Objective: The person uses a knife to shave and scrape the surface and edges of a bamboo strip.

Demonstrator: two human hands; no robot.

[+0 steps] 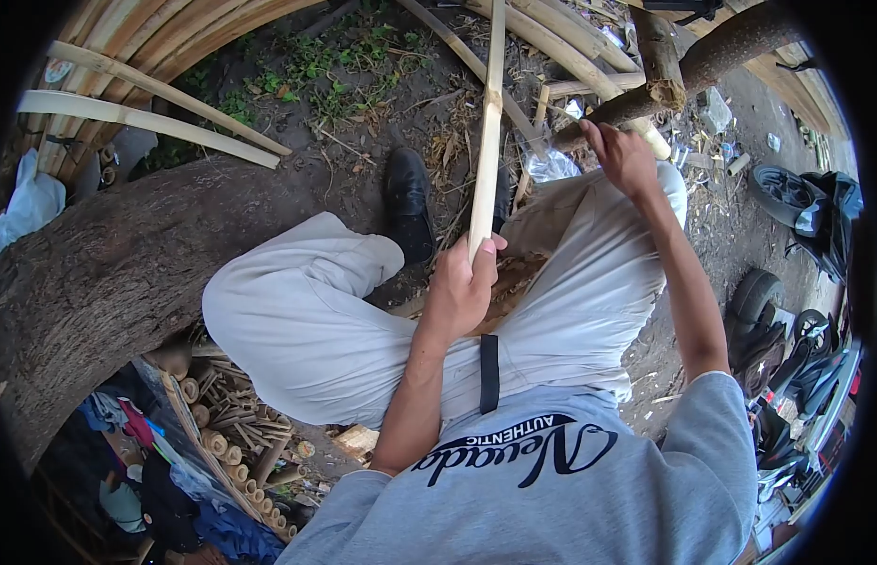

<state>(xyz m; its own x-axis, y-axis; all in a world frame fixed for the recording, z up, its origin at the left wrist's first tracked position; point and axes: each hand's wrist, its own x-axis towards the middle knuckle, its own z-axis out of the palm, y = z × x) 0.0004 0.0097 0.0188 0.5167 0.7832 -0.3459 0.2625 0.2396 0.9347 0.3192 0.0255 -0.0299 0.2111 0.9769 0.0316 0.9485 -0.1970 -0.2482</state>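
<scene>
My left hand [462,287] is closed round the lower end of a long, pale bamboo strip [488,141]. The strip points away from me, past my dark shoes [407,188], and runs out of the top of the view. My right hand [625,158] is closed above my right knee, beside a thick brown branch [712,58]. A thin, narrow piece seems to stick out from its fingers to the left; what it is I cannot make out. The right hand is apart from the bamboo strip.
A large tree trunk [146,245] lies at my left. Bamboo poles [561,42] rest ahead, and split strips [156,122] lean at the upper left. Cut bamboo pieces [231,405] fill a space at the lower left. Motorbikes [806,367] stand on the right.
</scene>
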